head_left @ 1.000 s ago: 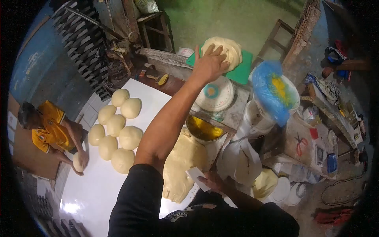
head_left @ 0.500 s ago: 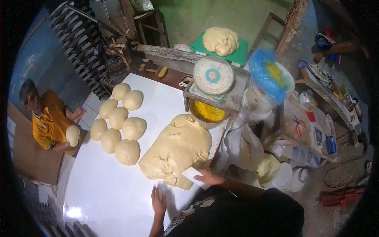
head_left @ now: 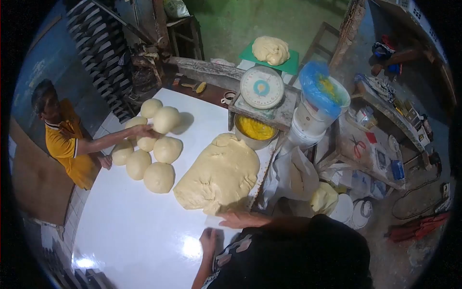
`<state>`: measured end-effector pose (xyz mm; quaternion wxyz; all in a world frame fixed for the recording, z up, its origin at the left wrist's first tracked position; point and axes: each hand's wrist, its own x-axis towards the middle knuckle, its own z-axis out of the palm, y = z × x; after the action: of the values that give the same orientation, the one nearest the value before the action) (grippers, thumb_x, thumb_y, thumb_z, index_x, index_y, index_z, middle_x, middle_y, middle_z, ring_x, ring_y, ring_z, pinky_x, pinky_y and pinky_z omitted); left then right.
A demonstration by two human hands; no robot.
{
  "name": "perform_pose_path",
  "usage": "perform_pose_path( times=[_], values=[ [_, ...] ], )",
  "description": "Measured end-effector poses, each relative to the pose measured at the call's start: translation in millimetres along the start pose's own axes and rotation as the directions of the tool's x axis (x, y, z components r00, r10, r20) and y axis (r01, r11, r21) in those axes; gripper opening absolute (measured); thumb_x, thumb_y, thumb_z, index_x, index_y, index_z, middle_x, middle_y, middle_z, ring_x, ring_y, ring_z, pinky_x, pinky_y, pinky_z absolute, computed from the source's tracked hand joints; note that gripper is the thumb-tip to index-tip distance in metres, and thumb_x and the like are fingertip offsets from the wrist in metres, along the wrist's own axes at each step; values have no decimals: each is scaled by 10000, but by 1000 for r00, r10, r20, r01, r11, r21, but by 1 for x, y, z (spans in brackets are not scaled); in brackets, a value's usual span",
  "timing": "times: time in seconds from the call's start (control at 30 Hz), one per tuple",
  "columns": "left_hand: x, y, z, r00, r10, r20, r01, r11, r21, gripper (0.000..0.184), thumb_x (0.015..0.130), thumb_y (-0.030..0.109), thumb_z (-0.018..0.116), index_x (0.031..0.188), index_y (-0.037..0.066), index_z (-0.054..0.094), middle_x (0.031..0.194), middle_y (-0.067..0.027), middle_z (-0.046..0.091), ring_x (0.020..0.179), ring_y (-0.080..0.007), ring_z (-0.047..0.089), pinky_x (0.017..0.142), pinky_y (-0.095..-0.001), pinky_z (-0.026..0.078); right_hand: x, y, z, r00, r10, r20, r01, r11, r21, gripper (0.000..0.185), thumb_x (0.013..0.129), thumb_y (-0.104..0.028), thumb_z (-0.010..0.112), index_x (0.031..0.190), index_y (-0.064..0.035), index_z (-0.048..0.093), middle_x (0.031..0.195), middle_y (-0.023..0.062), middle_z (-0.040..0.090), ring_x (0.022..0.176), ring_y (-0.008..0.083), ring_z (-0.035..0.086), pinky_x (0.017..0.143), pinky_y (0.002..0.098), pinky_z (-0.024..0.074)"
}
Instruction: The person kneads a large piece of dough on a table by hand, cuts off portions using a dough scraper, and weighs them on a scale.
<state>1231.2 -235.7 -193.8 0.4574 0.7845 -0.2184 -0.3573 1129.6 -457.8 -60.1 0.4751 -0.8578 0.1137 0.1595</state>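
Observation:
My right hand (head_left: 237,219) grips a white dough scraper (head_left: 214,221) at the near edge of a big slab of pale yellow dough (head_left: 219,173). Just below the scraper, my left hand (head_left: 209,241) is low over the white tabletop, its fingers curled and partly hidden. Whether it holds anything cannot be made out. Several round dough balls (head_left: 159,177) sit together left of the slab. Across the table, a co-worker's hand (head_left: 144,130) reaches over the group, touching a dough ball (head_left: 166,120) at the back.
A dial scale (head_left: 262,87) stands on a wooden stand behind the slab, with a bowl of yellow filling (head_left: 255,132) below it. More dough (head_left: 271,50) rests on a green board (head_left: 293,62). White buckets (head_left: 308,120) with a blue bag (head_left: 320,86) stand right. A brush (head_left: 199,87) lies on the back ledge.
The co-worker has leaned in and brought the carried dough ball to the group. My left hand has curled and moved nearer the scraper. The view has shifted slightly.

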Motion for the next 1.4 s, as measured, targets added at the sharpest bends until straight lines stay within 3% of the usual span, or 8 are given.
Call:
perform_pose_path(
  times=[0.13, 0.23, 0.47, 0.6, 0.93, 1.07, 1.27, 1.4],
  values=[
    [93, -5, 80, 975, 207, -80, -217, 963, -157, 529, 942, 287, 672, 1364, -17, 575, 1370, -238, 610, 1310, -332, 562, 1100, -414, 437, 7, 83, 17, 851, -194, -489, 45, 953, -299, 536, 1023, -328, 601, 1420, 27, 537, 1324, 250, 628, 1223, 359, 620, 1071, 438, 467],
    [73, 51, 67, 984, -141, -110, 134, 989, -68, 331, 918, 258, 714, 1054, -44, 696, 823, -182, 748, 719, -264, 730, 652, -423, 559, -12, 73, -19, 802, 428, -418, -303, 893, 334, 457, 981, -369, 660, 1228, 15, 645, 1087, 249, 721, 1014, 380, 708, 881, 452, 547],
    [-4, 33, 29, 955, -293, -36, 223, 796, -563, 291, 1012, 136, 606, 1178, -90, 686, 887, -113, 762, 737, -122, 721, 668, -248, 565, 22, 44, 37, 925, 98, -368, -140, 986, -89, 344, 979, -301, 618, 1139, 2, 646, 958, 263, 706, 913, 474, 683, 798, 534, 544],
    [-17, 35, 19, 931, -302, -207, 230, 922, -312, 280, 995, 139, 624, 1164, -72, 697, 888, -145, 760, 734, -158, 727, 683, -300, 568, 69, 44, 93, 923, -121, -366, -59, 894, -444, 213, 937, -206, 636, 981, 3, 642, 806, 172, 692, 783, 401, 707, 717, 513, 554],
    [-27, 27, -84, 847, 241, -473, -110, 951, 289, 277, 920, 101, 692, 1188, 39, 725, 1227, -193, 683, 1083, -312, 687, 877, -381, 564, 53, 26, 56, 992, -25, -123, 13, 995, -95, 609, 946, -370, 658, 1395, 19, 523, 1210, 315, 654, 1146, 473, 625, 1000, 491, 496],
    [77, 183, -83, 891, 313, -328, -293, 950, 110, 361, 959, 102, 684, 1296, -18, 639, 1236, -207, 686, 1094, -264, 685, 920, -377, 550, 30, 75, 46, 937, -153, -316, 109, 982, -154, 570, 904, -398, 719, 1300, -9, 587, 922, 269, 701, 900, 463, 687, 810, 531, 536],
    [226, 475, 29, 484, 816, -316, -875, 439, -205, 533, 966, 95, 696, 1430, -55, 482, 1289, -202, 646, 1188, -238, 630, 1027, -369, 495, -4, 124, -16, 900, 48, -434, -17, 997, 74, 489, 1002, -423, 586, 1244, 1, 618, 1070, 265, 696, 988, 452, 680, 859, 510, 535],
    [270, 642, 110, 169, 955, -243, -984, 179, 20, 588, 944, 240, 719, 1446, 23, 502, 1396, -206, 595, 1272, -393, 588, 1073, -460, 463, -42, 143, -65, 806, 38, -590, -73, 997, -35, 501, 1042, -403, 533, 1359, -17, 568, 1120, 264, 689, 1015, 446, 678, 894, 508, 533]
  ],
)
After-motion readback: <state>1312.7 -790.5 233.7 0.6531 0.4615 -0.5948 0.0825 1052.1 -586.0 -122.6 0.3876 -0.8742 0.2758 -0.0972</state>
